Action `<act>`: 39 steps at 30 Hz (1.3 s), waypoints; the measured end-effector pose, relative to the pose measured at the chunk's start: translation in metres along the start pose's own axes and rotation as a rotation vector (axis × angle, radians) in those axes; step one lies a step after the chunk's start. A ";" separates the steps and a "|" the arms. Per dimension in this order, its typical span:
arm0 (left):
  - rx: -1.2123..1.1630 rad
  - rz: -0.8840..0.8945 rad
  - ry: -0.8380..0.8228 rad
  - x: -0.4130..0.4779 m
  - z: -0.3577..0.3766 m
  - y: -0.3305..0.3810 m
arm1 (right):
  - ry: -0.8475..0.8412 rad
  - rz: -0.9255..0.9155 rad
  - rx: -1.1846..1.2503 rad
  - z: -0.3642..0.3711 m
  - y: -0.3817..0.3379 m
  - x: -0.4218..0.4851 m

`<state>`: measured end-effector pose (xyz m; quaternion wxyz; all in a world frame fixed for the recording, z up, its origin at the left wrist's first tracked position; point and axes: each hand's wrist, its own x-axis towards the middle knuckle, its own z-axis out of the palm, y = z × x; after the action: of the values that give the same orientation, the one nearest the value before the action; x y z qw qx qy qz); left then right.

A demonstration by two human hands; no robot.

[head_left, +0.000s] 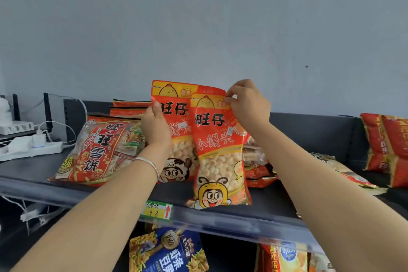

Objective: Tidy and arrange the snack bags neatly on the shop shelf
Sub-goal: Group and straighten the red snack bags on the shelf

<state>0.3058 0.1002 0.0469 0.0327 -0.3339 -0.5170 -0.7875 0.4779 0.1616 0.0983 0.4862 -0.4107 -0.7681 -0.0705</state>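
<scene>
Two orange-red plastic snack bags with clear windows showing small round biscuits stand upright mid-shelf, overlapping. The front bag, bee-costume cartoon, has its base near the shelf's front edge. The rear bag, dark-haired cartoon face, sits just behind and to the left, partly covered by the front one.

The shelf is a dark grey metal shelf with a clear plastic front rail carrying a green-yellow price tag. Plain grey-blue wall behind.

Left hand: fingers wrap the rear bag's left edge, thumb on the front face. Silver bracelet on that wrist. Right hand: thumb and fingers pinch the front bag's top right corner. Hands are apart, one on each bag, both forearms reaching up from below.

Left of them lies a large flat red rice-cracker bag, tilted, with a stack of red bags behind it. More crumpled red packets sit behind the right forearm. Upright red-and-gold bags at far right.

Far left on the shelf: white power strip with plugs and cables, white box device.

Lower shelf: blue snack bag, red-yellow bag.
</scene>
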 end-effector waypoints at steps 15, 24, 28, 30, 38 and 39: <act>-0.020 -0.247 -0.374 -0.035 0.015 -0.059 | 0.049 0.195 -0.182 0.017 0.052 -0.023; -0.056 -0.365 -0.478 -0.053 0.002 -0.082 | 0.084 0.436 0.420 0.040 0.061 -0.066; -0.098 -0.355 -0.537 -0.055 0.000 -0.080 | 0.055 0.519 0.499 0.043 0.062 -0.076; -0.118 -0.344 -0.573 -0.055 0.000 -0.080 | 0.042 0.533 0.480 0.042 0.063 -0.080; -0.089 -0.412 -0.706 -0.050 -0.010 -0.099 | -0.070 0.584 0.505 0.042 0.057 -0.108; -0.068 -0.422 -0.725 -0.049 -0.012 -0.100 | -0.131 0.573 0.515 0.041 0.054 -0.110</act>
<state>0.2986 0.1224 -0.0627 -0.3244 -0.4769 -0.5259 -0.6251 0.5088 0.1558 -0.0274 0.5234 -0.4768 -0.6442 0.2894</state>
